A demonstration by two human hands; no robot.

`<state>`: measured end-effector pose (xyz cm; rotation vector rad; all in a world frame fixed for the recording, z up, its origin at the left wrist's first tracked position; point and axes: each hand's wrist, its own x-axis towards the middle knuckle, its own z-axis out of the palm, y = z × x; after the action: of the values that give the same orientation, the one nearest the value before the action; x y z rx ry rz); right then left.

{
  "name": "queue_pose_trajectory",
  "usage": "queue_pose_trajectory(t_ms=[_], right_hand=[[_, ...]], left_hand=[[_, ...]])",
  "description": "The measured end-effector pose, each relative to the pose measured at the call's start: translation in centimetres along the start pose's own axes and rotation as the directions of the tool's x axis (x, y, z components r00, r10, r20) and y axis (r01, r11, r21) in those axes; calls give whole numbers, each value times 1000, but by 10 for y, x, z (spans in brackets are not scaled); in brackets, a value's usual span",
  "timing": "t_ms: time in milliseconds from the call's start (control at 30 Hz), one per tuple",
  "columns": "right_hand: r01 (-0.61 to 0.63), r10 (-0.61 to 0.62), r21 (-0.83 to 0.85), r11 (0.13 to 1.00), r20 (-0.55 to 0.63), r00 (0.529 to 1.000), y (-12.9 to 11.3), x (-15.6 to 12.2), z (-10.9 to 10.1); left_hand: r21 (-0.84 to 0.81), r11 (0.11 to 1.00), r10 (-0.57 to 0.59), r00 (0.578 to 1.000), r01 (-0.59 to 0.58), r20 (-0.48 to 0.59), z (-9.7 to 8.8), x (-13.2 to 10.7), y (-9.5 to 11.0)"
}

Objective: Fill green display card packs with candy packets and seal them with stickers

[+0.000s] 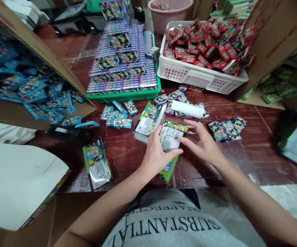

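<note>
Handling step: green printed packet (173, 136) between 2 hands over the table (126, 151). Left hand (153, 151) curled round its left side, holding; right hand (203, 140) half-open at right edge, can't tell if gripping. Next move probably needs left steady.

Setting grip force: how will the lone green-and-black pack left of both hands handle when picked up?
The pack is probably slippery, given the glare on its face. Likely fairly stiff: straight edges. Unlikely to roll: it lies flat.
</note>
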<state>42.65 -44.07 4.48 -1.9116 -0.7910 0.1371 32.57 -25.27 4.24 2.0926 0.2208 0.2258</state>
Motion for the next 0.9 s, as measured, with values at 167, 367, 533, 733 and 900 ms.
queue_pose_trajectory(t_ms=[167, 367, 533, 733, 900], right_hand=[[-200, 165, 330, 922, 132, 977, 14, 0, 22], [-323, 229, 342, 883, 287, 930, 15, -1, 22], [-314, 260, 357, 880, 192, 946, 7, -6, 35], [-382, 434, 403, 832, -41, 900, 2, -22, 54], [-307, 313, 311, 899, 31, 949, 0, -19, 45]], left_hand=[[-454, 884, -83, 994, 107, 72, 3, 0, -19], [-552, 809, -132, 978, 202, 164, -11, -4, -39], [-492, 803, -208, 932, 335, 296, -29, 7, -36], [-374, 894, -171, 959, 248, 226, -35, 17, -35], [-454, 827, -241, 939, 330, 245, -28, 20, -33]])
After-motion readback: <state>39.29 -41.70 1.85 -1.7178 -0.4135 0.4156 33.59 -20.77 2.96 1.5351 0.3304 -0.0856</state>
